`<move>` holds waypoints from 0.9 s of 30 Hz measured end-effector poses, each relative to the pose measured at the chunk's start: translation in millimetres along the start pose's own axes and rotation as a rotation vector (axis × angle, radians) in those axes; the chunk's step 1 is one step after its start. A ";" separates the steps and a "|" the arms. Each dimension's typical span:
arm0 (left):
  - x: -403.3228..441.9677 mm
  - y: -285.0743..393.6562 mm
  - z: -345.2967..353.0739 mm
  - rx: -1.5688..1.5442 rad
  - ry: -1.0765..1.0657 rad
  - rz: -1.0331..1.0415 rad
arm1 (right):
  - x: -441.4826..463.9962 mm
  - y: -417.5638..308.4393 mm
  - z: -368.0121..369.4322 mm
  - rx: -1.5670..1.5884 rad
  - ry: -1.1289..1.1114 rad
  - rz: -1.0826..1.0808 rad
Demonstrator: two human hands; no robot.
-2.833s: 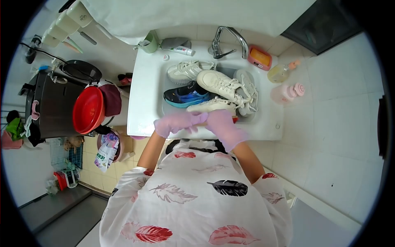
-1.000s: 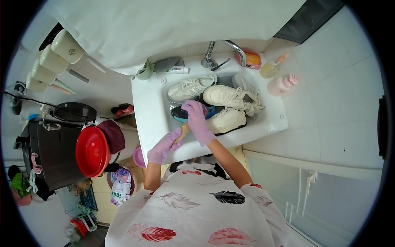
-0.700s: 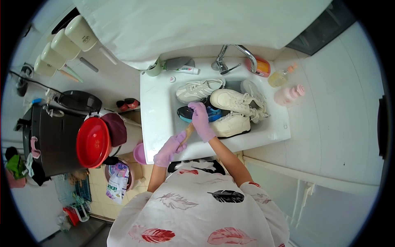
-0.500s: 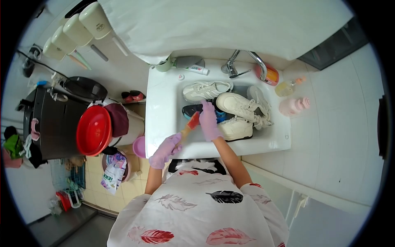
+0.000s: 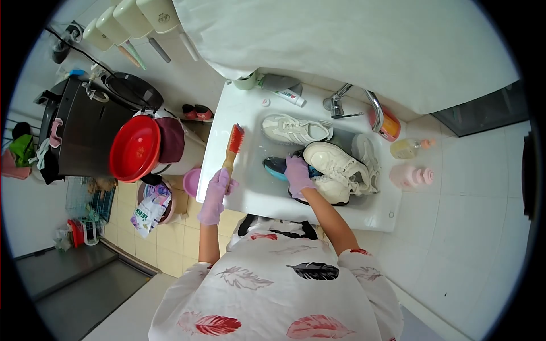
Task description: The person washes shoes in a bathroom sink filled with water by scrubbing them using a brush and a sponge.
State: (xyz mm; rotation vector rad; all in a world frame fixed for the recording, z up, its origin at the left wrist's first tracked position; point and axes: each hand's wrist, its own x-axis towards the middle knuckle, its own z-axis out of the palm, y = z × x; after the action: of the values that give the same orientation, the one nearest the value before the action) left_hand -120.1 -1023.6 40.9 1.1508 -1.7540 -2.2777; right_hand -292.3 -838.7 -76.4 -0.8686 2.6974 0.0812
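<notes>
Above the open left edge of the sink [image 5: 220, 126], the brush [image 5: 230, 158] is held upright in the closed grip of the left hand [image 5: 213, 198]; in the basin, the blue shoe [image 5: 274, 167] is touched by the right hand [image 5: 298, 175], whose grip cannot be told, and room rightward is blocked by white shoes [image 5: 335, 163]

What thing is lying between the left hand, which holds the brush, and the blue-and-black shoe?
No thing lies between the left hand and the blue-and-black shoe; the head view shows only the bare white sink there.
</notes>
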 end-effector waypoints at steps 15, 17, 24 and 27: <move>41.9 -27.3 10.1 -0.239 0.318 0.103 | 5.2 24.7 -9.0 0.617 -0.060 -0.185; 48.2 -31.0 0.3 -0.128 0.293 0.107 | -5.2 21.7 -24.0 0.632 -0.063 -0.194; 54.4 -37.0 -6.4 0.134 0.311 0.222 | -29.2 11.2 -53.9 0.319 -0.080 -0.387; 62.0 -46.8 -11.3 0.157 0.324 0.263 | -31.2 9.3 -50.5 0.154 -0.111 -0.408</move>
State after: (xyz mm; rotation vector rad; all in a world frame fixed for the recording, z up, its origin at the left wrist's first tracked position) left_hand -140.3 -1044.2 -32.0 1.1545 -1.8493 -1.7246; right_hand -287.3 -821.0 -19.2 -1.2999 2.3369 -0.1604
